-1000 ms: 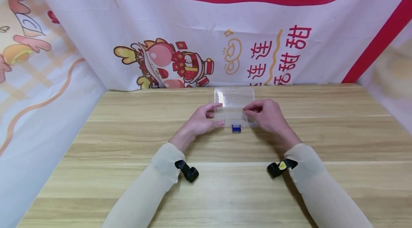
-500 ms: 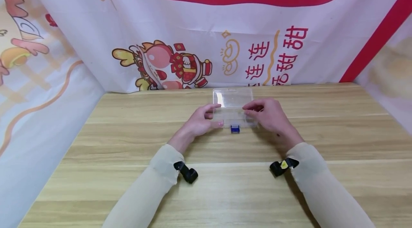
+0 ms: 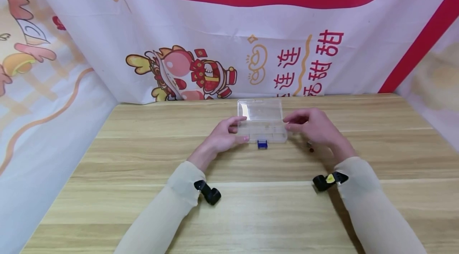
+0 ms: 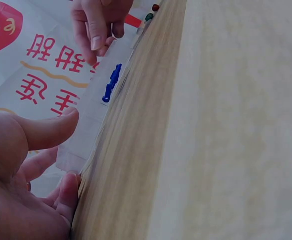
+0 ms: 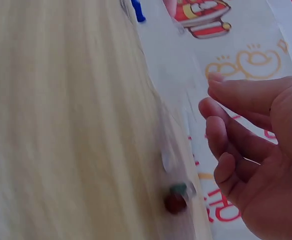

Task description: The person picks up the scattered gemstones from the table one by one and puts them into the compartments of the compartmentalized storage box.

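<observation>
A clear plastic compartment box [image 3: 277,137] stands at the back of the table, its transparent lid [image 3: 263,109] raised toward the cloth. On its front edge sits a blue latch [image 3: 262,144]. My left hand [image 3: 222,136] grips the box's left end, thumb at the front and fingers behind; the left wrist view shows this hand [image 4: 21,165] close up. Just right of the box is my right hand [image 3: 312,126], its fingers loosely bent, with no object visible between them in the right wrist view [image 5: 270,135]. Beneath it lie small round beads, one dark red [image 5: 175,204] and one green [image 5: 178,189].
The wood-grain table [image 3: 229,214] stretches in front of the box. A printed white and red cloth [image 3: 208,22] hangs right behind the table's back edge, with more cloth at both sides. Black cameras [image 3: 208,192] are strapped at both wrists.
My right hand has moved right, from over the box's right compartments to beside the box, and the small beads beneath it have come into view. My left hand stays on the box.
</observation>
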`<state>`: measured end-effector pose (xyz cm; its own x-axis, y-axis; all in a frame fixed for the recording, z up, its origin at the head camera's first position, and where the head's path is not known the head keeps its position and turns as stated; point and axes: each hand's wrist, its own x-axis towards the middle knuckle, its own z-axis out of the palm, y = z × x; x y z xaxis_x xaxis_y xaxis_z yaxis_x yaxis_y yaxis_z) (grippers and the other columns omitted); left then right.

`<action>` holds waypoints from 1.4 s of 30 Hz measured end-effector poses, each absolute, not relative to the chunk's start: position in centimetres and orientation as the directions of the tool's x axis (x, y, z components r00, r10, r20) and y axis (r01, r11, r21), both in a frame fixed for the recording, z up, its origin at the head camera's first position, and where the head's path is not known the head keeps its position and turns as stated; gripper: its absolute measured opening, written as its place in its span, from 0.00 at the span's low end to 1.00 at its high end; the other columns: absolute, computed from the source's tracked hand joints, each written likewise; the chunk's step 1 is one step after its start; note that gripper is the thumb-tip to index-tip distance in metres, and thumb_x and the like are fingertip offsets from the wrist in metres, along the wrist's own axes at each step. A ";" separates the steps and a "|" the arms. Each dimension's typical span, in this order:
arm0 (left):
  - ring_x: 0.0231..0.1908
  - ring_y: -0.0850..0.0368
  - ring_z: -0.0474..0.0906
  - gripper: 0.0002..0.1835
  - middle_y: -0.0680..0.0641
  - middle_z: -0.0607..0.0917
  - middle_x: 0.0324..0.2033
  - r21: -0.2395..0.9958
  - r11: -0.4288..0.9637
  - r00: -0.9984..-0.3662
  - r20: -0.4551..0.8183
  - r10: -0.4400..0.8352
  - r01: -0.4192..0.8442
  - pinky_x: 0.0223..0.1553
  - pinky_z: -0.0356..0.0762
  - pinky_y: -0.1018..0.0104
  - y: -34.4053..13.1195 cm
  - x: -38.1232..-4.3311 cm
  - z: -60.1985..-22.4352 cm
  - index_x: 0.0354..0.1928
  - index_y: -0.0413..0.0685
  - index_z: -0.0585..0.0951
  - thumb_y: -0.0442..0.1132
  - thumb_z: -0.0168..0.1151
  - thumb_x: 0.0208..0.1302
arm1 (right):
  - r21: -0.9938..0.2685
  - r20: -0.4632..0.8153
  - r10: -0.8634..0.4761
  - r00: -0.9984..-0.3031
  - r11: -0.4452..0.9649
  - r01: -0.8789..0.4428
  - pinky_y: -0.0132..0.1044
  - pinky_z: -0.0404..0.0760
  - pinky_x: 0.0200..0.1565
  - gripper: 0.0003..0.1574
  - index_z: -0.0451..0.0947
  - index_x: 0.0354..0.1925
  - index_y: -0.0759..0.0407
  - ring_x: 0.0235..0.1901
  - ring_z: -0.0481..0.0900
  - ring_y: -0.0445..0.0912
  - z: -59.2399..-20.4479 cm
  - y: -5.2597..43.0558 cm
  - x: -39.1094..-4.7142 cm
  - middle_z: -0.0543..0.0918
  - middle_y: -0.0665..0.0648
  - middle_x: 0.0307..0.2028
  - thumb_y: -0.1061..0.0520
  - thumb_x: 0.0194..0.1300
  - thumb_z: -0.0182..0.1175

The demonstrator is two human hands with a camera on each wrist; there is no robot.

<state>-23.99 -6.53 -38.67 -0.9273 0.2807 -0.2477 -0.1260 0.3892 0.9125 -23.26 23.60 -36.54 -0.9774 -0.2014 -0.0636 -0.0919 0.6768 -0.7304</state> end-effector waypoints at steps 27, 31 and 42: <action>0.61 0.49 0.70 0.39 0.48 0.75 0.65 0.913 0.391 -0.931 -0.239 0.276 -0.118 0.64 0.71 0.54 -6.4 -24.0 -38.8 0.74 0.67 0.75 0.37 0.76 0.62 | -0.738 -0.194 -0.144 -0.970 0.673 0.048 0.37 0.75 0.46 0.22 0.87 0.58 0.51 0.47 0.74 0.48 -37.8 29.4 -23.6 0.87 0.57 0.55 0.46 0.70 0.72; 0.61 0.49 0.70 0.39 0.48 0.75 0.65 0.913 0.389 -0.931 -0.238 0.276 -0.118 0.64 0.72 0.54 -6.4 -23.9 -38.8 0.74 0.68 0.75 0.37 0.76 0.62 | -0.740 -0.187 -0.165 -0.968 0.672 0.029 0.34 0.75 0.46 0.21 0.88 0.57 0.52 0.47 0.76 0.47 -37.9 29.8 -23.5 0.88 0.57 0.56 0.48 0.69 0.72; 0.62 0.49 0.70 0.39 0.48 0.75 0.66 0.915 0.386 -0.930 -0.239 0.281 -0.119 0.65 0.71 0.53 -6.4 -23.9 -38.7 0.74 0.67 0.75 0.36 0.76 0.62 | -0.773 -0.218 -0.227 -0.949 0.634 0.026 0.32 0.77 0.48 0.20 0.88 0.57 0.56 0.49 0.78 0.46 -38.5 30.4 -23.6 0.89 0.58 0.54 0.56 0.68 0.72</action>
